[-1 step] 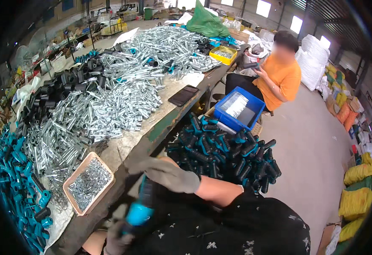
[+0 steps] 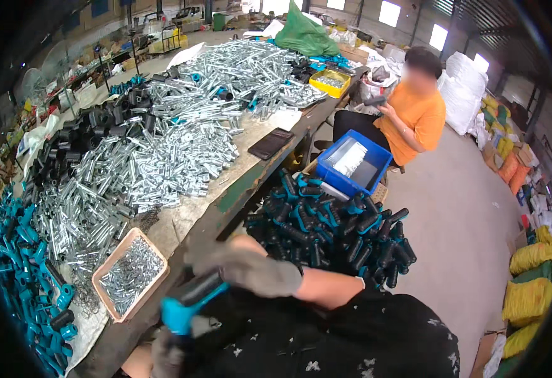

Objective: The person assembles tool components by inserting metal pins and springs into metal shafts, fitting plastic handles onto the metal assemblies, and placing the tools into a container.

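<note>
In front of my lap is a teal-and-black tool handle (image 2: pixel 178 315), tilted, with its teal end toward the lower left and its black grip toward the upper right. My right hand (image 2: pixel 244 268), in a grey glove and smeared by motion, is closed around the black end. My left hand (image 2: pixel 169 356), gloved as well, is closed at the teal end, its fingers partly hidden. Left of my hands, at the table's edge, stands a pale pink tray (image 2: pixel 161 272) of small metal pins. Near my right forearm lies a heap of similar teal-and-black handles (image 2: pixel 317 230).
Heaped metal tubes (image 2: pixel 181 151) cover the table, with black sleeves (image 2: pixel 109 116) and teal housings (image 2: pixel 27 271) along its left. A phone (image 2: pixel 271 143) lies near the edge. Beyond the handles are a blue crate (image 2: pixel 351 183) and a seated person (image 2: pixel 418 113) in orange.
The handle has swung from nearly upright to a flatter slant, its teal end moving left and slightly up. My right hand has shifted slightly down and right.
</note>
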### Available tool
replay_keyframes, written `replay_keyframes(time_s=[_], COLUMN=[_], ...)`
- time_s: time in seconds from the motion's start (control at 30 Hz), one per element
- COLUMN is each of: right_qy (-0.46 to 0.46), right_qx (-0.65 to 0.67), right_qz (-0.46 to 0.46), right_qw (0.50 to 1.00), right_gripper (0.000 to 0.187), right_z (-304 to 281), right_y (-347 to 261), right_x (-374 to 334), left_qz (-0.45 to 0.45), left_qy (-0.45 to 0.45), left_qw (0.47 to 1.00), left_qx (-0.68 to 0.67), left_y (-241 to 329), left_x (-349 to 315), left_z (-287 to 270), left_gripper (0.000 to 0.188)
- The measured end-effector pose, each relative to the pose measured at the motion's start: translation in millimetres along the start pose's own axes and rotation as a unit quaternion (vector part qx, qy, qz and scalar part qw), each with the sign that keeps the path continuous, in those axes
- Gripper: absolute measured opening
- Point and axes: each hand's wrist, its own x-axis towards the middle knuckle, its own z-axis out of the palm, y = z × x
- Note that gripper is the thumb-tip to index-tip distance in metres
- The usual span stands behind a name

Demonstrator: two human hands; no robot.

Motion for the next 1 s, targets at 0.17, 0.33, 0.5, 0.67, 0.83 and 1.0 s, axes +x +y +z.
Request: replay_keyframes(time_s=[0.17,0.33,0.5,0.67,0.83,1.0], right_qy=[-0.094,-0.035,-0.121,-0.011,-0.212,-0.107], right_qx=[-0.144,-0.055,-0.086,-0.025,-0.079,0.058], right_qz=[-0.216,-0.087,-0.086,0.035,-0.278,0.121], right_qw=[0.961,0.994,0.985,0.999,0.934,0.985], right_gripper=[0.03,0.028,0.03,0.032,0.04,0.052], right_z=[29.7,12.4,23.6,-5.2,41.6,37.3], right_y=[-2.2,-10.6,-31.5,0.1,-27.4,-13.7], right_x=[13.3,1.1,17.7,1.0,25.1,37.2], left_qz=[0.091,-0.019,0.019,0.047,-0.027,-0.092], left_qy=[0.084,0.034,-0.103,-0.047,-0.063,-0.026], left_qw=[0.953,0.984,0.932,0.973,0.993,0.988], left_qx=[0.278,0.174,0.348,0.219,0.093,0.118], left_y=[-11.8,18.4,31.0,33.6,7.1,24.3], left_x=[6.7,-5.7,27.8,-1.1,2.9,12.5], left_z=[9.5,13.4,45.6,29.1,40.5,40.4], left_gripper=[0.074,0.055,0.049,0.049,0.038,0.042])
